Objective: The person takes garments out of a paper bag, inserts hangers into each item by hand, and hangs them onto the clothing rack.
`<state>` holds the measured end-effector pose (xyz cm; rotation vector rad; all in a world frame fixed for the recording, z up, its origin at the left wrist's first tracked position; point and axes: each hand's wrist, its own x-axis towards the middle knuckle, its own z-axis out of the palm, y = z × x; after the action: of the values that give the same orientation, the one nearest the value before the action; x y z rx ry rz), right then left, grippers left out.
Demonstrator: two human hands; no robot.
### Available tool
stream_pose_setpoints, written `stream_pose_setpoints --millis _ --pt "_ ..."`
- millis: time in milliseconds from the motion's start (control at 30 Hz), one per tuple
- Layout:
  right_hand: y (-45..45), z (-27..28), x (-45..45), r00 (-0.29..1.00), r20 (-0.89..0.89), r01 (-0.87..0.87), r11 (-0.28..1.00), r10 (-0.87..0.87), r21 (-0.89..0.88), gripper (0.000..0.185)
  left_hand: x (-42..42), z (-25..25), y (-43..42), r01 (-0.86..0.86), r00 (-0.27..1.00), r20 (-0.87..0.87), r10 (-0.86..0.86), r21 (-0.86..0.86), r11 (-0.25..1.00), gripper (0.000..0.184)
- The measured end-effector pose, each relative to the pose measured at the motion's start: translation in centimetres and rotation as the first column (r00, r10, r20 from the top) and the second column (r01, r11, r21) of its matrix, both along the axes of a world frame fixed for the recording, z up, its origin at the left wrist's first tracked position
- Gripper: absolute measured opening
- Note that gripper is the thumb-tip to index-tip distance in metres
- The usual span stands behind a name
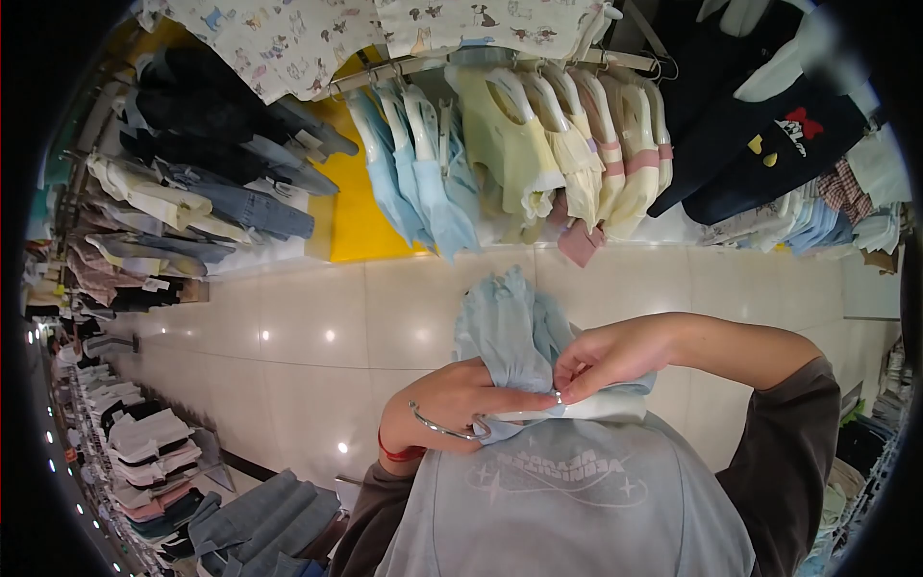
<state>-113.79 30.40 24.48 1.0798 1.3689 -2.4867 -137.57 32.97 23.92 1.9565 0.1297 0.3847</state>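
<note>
A light blue garment (510, 327) with a gathered, ruffled part is held up before my chest. My left hand (442, 404) closes round its left side, with the index finger stretched along a white hanger (606, 407). Across the back of that hand curves a silver metal hook (447, 430). My right hand (615, 358) pinches the garment's edge between thumb and fingers. Both hands' fingertips meet at a small shiny metal piece (558, 396) beside the white hanger. Folds of cloth hide part of the hanger and some fingers.
Ahead, a rail (433, 65) carries blue clothes (423, 183) and yellow clothes (615, 144) on white hangers. Dark jeans (221, 115) hang at the left, a dark garment (769, 144) at the right. Folded clothes (154, 442) lie lower left. Pale tiled floor (308, 327) stretches between.
</note>
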Motion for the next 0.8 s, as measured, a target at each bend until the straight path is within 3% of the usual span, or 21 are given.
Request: stream_pose_setpoints --millis 67,167,333,533,633,733,800 --pt "-0.1 0.2 -0.1 0.998 0.06 -0.011 0.984 0.0 0.179 0.022 0.0 -0.4 -0.2 -0.048 0.998 0.034 0.046 0.069 0.996 0.066" --pt "0.3 1.0 -0.2 0.987 0.155 -0.053 0.846 -0.036 0.531 0.015 -0.1 -0.2 -0.3 -0.096 0.99 -0.092 0.104 0.089 0.991 0.065" --pt "0.6 1.3 -0.2 0.985 0.097 0.002 0.577 -0.14 0.817 0.008 -0.2 -1.0 -0.5 -0.203 0.968 -0.151 0.202 0.006 0.979 0.06" --pt "0.8 2.3 -0.5 0.969 0.095 0.089 0.679 -0.228 0.729 0.007 0.7 -0.4 -1.1 -0.321 0.941 -0.115 0.318 -0.007 0.947 0.05" --pt "0.3 1.9 -0.3 0.963 0.036 0.105 0.493 -0.269 0.863 0.005 1.5 -0.4 -1.1 -0.401 0.914 -0.088 0.395 -0.063 0.914 0.044" --pt "-0.3 1.2 -0.5 0.951 -0.013 0.084 0.217 -0.308 0.973 0.009 1.7 0.1 -0.7 -0.43 0.896 -0.153 0.417 -0.069 0.9 0.036" --pt "-0.3 0.8 -0.3 0.96 -0.053 0.094 0.137 -0.275 0.986 0.009 1.8 0.4 -0.5 -0.436 0.891 -0.183 0.415 -0.089 0.896 0.03"
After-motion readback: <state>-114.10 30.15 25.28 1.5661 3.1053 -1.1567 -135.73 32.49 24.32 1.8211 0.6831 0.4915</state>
